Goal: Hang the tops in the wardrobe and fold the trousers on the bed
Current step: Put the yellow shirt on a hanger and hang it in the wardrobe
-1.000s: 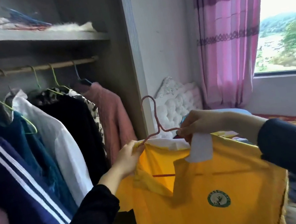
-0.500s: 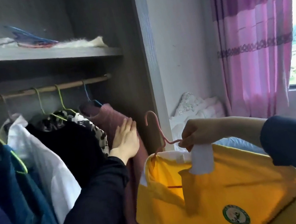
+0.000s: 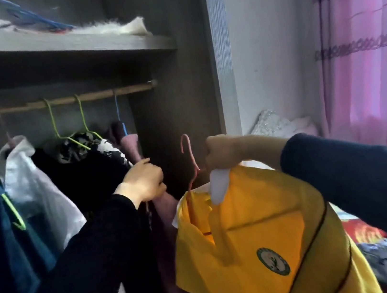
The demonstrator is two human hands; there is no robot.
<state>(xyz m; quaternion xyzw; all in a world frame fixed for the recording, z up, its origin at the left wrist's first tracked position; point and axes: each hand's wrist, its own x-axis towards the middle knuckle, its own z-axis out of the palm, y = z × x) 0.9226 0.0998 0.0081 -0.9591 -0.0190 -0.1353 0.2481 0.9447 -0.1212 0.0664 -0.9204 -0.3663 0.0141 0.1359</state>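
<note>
We grip the hanger [image 3: 192,156] of the yellow top [image 3: 265,248] in our right hand [image 3: 221,153], hook up, below the free end of the rail [image 3: 94,95] (our left hand [image 3: 142,181] holds the pink top [image 3: 131,143] under it).

Daylight glows through the pink curtain [image 3: 364,70] on my right. The wardrobe [image 3: 168,105] interior is dim and shadowed, everything slightly soft, and the edges bow.

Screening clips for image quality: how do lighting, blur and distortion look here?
Head view: wardrobe dim, dark sleeves lose detail; head view: curtain washed out by daylight; head view: left hand gripping the pink top is motion-smeared, while the yellow top in the right hand is legible; head view: wide-angle skews the shelf.
</note>
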